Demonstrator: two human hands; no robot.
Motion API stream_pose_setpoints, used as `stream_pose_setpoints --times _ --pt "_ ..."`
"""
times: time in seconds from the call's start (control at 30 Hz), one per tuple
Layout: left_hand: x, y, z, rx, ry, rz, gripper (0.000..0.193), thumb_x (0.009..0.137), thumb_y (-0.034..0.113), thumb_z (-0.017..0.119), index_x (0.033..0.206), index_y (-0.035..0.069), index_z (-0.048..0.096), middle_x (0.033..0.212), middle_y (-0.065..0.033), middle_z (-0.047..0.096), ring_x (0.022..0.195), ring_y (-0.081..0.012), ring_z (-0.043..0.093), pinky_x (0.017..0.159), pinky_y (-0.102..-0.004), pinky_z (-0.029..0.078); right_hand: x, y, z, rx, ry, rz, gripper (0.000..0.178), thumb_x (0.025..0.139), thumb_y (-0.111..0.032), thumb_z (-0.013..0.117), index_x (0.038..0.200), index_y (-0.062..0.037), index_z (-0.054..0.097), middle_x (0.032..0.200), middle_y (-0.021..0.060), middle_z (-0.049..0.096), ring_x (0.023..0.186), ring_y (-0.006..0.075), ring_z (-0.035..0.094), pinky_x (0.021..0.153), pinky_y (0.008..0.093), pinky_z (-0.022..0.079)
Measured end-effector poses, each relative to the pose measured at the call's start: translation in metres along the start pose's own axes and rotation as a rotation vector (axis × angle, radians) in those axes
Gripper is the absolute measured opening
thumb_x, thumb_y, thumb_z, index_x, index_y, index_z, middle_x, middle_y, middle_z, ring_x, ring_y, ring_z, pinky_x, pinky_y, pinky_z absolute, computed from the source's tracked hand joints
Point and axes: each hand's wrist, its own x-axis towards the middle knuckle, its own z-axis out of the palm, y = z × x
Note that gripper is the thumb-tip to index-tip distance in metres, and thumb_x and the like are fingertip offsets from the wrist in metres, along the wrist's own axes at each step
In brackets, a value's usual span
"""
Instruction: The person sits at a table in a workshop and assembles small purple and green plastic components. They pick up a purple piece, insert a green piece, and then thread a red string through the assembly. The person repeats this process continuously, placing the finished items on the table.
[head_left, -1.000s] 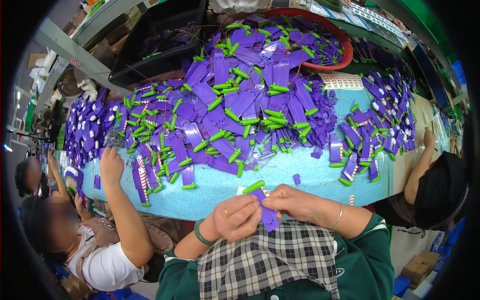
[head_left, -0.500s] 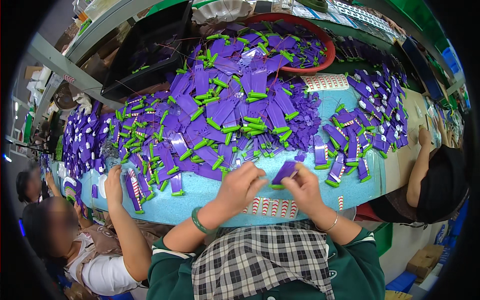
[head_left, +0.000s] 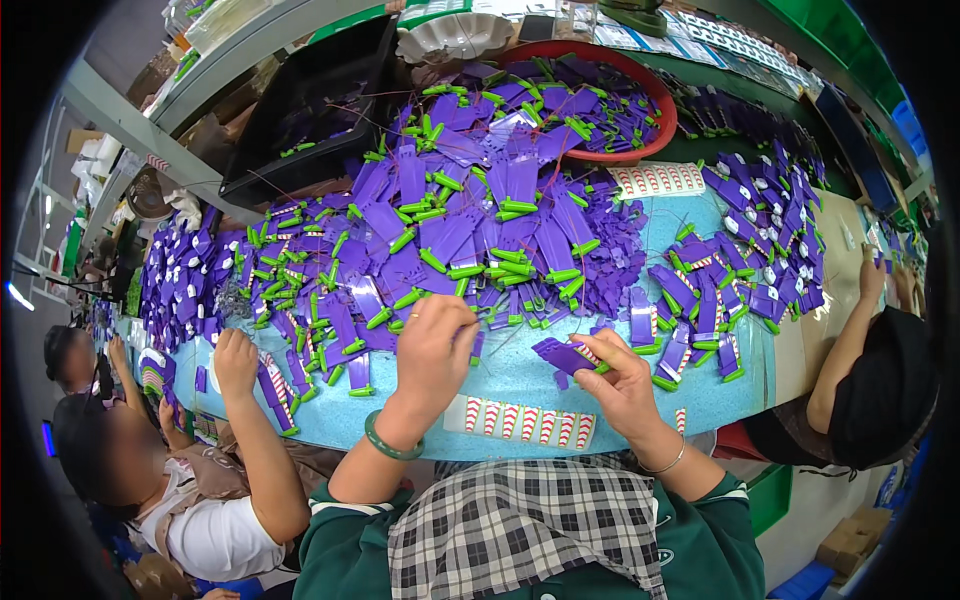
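In my right hand [head_left: 622, 385], between thumb and fingers, is a flat purple plastic piece [head_left: 560, 352] with a green end and a red-and-white striped strip along one edge. It is tilted above the pale blue tabletop [head_left: 520, 375]. My left hand [head_left: 432, 350] hovers at the near edge of a large heap of purple pieces with green ends [head_left: 450, 230]. Its fingers are bent and pressed together; whatever they hold, if anything, is hidden. Between my wrists, near the table's front edge, lies a sheet of red-and-white arrow stickers [head_left: 520, 422].
Smaller piles of purple pieces lie at right [head_left: 700, 300] and left [head_left: 185, 270]. Behind the heap stand a red basin [head_left: 650, 145] and a black tray [head_left: 245, 150]. Another sticker sheet [head_left: 658, 180] lies farther back. Co-workers' arms reach in at left [head_left: 260, 450] and right [head_left: 845, 340].
My left hand has moved left and away from the right hand, toward the heap. The purple piece in my right hand has turned, and its striped edge now shows.
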Motion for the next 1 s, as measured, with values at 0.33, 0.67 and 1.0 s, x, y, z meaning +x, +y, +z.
stream_pose_setpoints --times 0.33,0.67,1.0 --pt "-0.037 0.029 -0.002 -1.356 0.06 -0.678 0.025 0.078 -0.015 0.059 0.1 -0.002 0.059 0.097 -0.0109 0.063 0.087 -0.0192 0.065 0.079 -0.0331 0.056 0.013 -0.006 0.038 -0.317 0.037 -0.403 0.046 0.072 0.006 0.071 0.114 -0.0133 0.068 0.071 0.0035 0.051 0.062 0.0141 0.05 0.054 0.0266 0.039" --pt "-0.071 0.02 0.002 -1.235 -0.304 -0.763 0.022 0.081 -0.009 0.065 0.102 -0.004 0.06 0.096 -0.0096 0.066 0.09 -0.0152 0.065 0.08 -0.0278 0.055 0.022 -0.024 0.005 -0.433 -0.457 -0.068 0.043 0.068 0.001 0.072 0.109 -0.0129 0.071 0.067 0.0067 0.054 0.062 0.0193 0.052 0.059 0.0329 0.043" --pt "-0.062 0.02 -0.002 -1.344 -0.297 -0.713 0.02 0.083 0.002 0.068 0.103 -0.002 0.063 0.097 -0.0034 0.061 0.084 -0.0088 0.059 0.073 -0.0235 0.051 0.013 -0.005 0.046 -0.006 -0.338 -0.118 0.046 0.074 0.001 0.074 0.119 -0.0024 0.062 0.087 0.0031 0.061 0.075 0.0095 0.058 0.065 0.0227 0.048"
